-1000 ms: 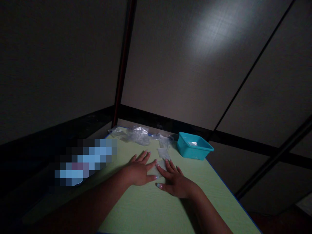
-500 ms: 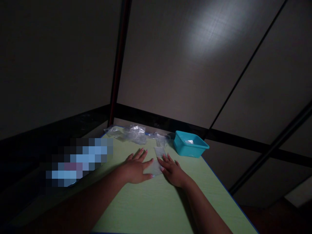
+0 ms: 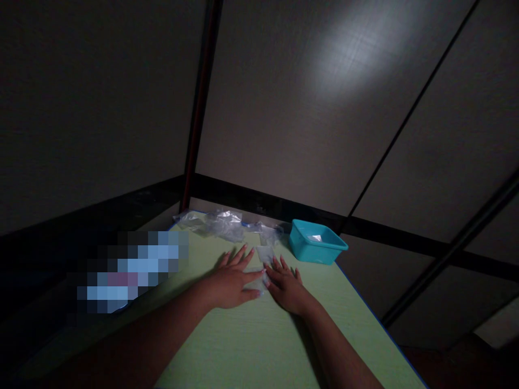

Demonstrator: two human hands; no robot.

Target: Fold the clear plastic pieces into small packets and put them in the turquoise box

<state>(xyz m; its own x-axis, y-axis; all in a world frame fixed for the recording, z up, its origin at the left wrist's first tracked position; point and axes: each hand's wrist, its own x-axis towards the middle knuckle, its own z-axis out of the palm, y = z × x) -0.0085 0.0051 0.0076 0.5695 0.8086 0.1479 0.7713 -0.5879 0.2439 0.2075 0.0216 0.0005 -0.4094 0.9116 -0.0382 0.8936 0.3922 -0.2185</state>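
A small, flat, translucent plastic bag or sheet point(image 3: 253, 280) lies on the pale green table point(image 3: 239, 346); I cannot tell which it is. My left hand point(image 3: 231, 282) rests palm down with fingers spread, its index finger and thumb over the clear piece. From the other side, my right hand point(image 3: 287, 286) also lies flat, fingertips on the piece's right edge. Just beyond the fingers is another flat clear piece point(image 3: 265, 253). The palms hide whatever is under them.
Crumpled clear plastic bags point(image 3: 225, 224) lie along the far edge. A turquoise basket point(image 3: 318, 249) with something whitish inside stands at the back right. A blurred-out blue patch point(image 3: 141, 265) covers the left side. Dark wall panels point(image 3: 275, 119) rise behind the table.
My left hand has slid slightly to the right across the clear piece, closer to my right hand. My right hand has stayed almost in place.
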